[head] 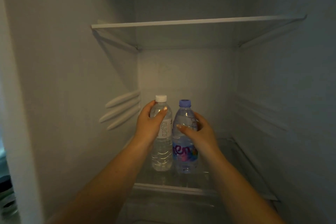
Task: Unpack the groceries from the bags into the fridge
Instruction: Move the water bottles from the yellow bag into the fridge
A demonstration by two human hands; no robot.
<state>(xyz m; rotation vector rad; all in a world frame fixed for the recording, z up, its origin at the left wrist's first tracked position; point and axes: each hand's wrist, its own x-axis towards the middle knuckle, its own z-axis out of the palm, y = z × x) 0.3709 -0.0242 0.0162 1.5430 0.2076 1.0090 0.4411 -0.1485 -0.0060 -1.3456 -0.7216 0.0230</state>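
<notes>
Grip: left hand point(149, 125) white-capped bottle point(162, 151); right hand point(198, 132) blue-capped bottle point(184, 158)

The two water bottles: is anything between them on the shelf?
Nothing. In the head view the clear white-capped bottle and the bluish purple-capped bottle stand upright side by side on the glass shelf, nearly touching.

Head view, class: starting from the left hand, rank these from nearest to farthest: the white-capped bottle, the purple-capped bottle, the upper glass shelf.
1. White-capped bottle: gripped by the left hand, standing on the lower shelf.
2. Purple-capped bottle: just right of the first, held by the right hand.
3. Upper glass shelf: well above both bottles.
</notes>
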